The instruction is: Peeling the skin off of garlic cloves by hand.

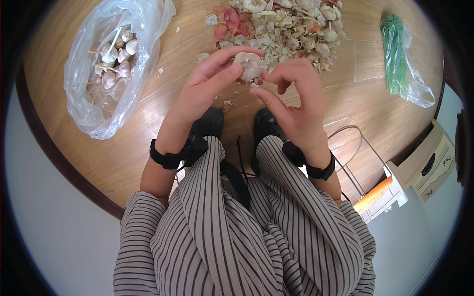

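My left hand holds a whitish garlic bulb between its thumb and fingers. Close against the bulb's right side is my right hand, its index fingertip at the bulb's lower edge. A small gap shows between that fingertip and the thumb below it. Some purplish skin hangs from the bulb's underside there. Beyond both hands, a heap of garlic bulbs and loose papery skins lies on the wood-look floor, with reddish skins at its left side.
On the left, an open clear plastic bag contains several garlic bulbs. Green stalks in thin plastic lie at right. Below them are a metal wire frame and a drawer unit. My black clogs stand beneath my hands.
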The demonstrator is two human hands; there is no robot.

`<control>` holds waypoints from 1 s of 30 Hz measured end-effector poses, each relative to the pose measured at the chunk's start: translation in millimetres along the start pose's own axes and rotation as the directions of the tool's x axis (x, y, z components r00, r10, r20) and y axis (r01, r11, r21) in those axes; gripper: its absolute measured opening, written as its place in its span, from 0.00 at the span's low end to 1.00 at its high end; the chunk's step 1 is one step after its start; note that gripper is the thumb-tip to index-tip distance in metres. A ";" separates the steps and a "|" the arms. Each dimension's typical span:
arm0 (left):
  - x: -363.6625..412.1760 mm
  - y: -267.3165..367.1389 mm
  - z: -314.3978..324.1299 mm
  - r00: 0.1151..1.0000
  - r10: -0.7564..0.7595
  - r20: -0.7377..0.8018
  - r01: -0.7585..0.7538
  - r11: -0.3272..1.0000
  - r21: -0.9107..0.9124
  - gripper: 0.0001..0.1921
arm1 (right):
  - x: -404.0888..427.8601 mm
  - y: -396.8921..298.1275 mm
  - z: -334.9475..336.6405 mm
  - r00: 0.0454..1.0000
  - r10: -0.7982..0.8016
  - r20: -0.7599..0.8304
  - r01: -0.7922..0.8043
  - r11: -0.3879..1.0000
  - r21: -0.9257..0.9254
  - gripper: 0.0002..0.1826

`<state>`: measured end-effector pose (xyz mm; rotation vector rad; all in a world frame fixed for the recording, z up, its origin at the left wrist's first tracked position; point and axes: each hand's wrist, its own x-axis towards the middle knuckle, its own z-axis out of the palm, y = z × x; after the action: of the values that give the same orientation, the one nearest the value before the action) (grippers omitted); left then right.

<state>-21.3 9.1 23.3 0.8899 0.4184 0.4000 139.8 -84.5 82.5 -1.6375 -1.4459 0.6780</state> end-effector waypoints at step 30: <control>-1.6 -3.2 0.1 0.997 0.067 0.024 -0.066 0.995 -0.071 0.16 | -6.8 -1.0 4.4 0.996 0.091 -0.016 -0.091 0.996 0.010 0.09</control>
<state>-22.1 6.5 21.0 0.8417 0.3490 0.4608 134.2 -90.1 80.2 -1.7067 -1.3614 0.7195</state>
